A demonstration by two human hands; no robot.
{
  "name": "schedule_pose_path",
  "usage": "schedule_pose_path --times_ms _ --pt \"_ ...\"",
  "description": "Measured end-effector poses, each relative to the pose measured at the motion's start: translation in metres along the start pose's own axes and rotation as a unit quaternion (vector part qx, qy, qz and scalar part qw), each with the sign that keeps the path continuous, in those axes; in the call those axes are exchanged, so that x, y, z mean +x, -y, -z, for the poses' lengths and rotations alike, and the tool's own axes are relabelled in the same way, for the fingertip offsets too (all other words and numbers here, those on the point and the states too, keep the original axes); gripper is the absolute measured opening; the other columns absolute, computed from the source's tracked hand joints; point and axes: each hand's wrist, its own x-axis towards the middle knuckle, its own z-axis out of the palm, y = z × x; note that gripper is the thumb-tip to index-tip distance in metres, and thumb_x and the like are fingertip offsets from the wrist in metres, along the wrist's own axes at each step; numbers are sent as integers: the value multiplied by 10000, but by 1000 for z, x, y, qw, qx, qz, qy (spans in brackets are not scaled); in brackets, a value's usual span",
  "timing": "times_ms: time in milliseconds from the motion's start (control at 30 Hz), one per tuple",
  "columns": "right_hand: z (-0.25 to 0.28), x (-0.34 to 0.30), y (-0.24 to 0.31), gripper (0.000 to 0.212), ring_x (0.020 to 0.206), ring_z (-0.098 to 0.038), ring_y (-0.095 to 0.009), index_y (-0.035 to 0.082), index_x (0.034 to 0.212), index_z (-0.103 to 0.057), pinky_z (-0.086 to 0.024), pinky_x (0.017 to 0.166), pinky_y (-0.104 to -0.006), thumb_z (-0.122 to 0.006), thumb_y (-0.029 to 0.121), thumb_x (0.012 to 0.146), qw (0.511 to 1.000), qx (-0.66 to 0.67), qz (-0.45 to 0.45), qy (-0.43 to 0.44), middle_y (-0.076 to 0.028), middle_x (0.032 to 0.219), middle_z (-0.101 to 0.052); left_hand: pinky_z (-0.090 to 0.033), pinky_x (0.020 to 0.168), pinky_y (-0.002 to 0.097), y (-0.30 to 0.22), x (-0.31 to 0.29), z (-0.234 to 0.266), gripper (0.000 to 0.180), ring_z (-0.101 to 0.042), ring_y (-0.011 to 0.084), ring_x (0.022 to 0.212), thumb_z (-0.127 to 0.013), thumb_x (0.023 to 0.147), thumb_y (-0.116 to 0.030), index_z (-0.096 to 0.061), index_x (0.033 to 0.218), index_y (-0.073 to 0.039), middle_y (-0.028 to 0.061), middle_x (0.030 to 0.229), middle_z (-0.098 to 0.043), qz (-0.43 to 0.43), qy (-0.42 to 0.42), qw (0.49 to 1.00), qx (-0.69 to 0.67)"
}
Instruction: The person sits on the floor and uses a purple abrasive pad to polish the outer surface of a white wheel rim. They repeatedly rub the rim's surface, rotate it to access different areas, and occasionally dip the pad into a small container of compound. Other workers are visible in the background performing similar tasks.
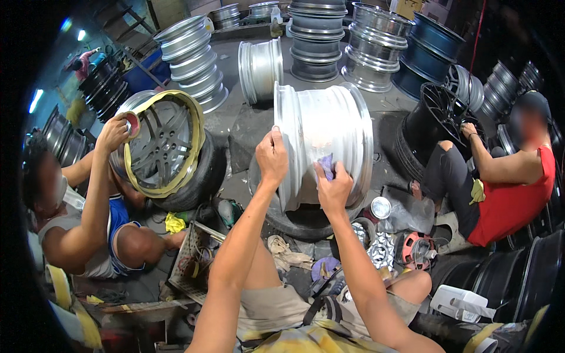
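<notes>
Our left hand point(272, 159) holds the silver rim point(322, 117) by its edge; our right hand point(334, 188) pinches a purple pad point(325, 167); we should rub evenly.

Background, left to right: silver rim stack point(191, 62), dark grey stack point(318, 44), shiny stack point(376, 50) and dark blue stack point(426, 53). To my left, a person in a grey top point(82, 241) sits beside a spoked wheel edged in yellow point(168, 144); a yellow cloth point(175, 222) lies near a crate point(182, 253). To my right, a person in a red top point(521, 200) sits beside a black wheel point(424, 132); a white container point(462, 304) lies nearer me.
</notes>
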Motion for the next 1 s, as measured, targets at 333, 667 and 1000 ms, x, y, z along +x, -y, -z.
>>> schedule_pose_path --times_ms 333,667,1000 --pt "-2 -9 -2 392 637 -576 -466 -7 786 -535 -440 577 -494 -797 255 918 999 -27 47 0 -218 692 -596 -353 588 437 -2 -1 0 550 -396 180 625 -444 1112 -362 -516 792 79 138 628 -402 12 6 1000 -15" --pt "5 2 9 433 618 -579 -443 -8 756 -518 -439 580 -491 -791 285 923 998 -33 54 -20 -217 673 -583 -406 618 464 -3 -2 0 499 -485 327 593 -445 1105 -320 -592 849 82 234 664 -524 11 23 1000 -5" --pt "36 -32 -30 459 486 -572 -231 12 704 -482 -432 502 -401 -821 244 909 996 -30 -10 -85 -121 546 -529 -414 641 485 4 -2 1 508 -521 363 622 -442 1102 -332 -615 874 87 255 688 -556 10 11 1000 -19"
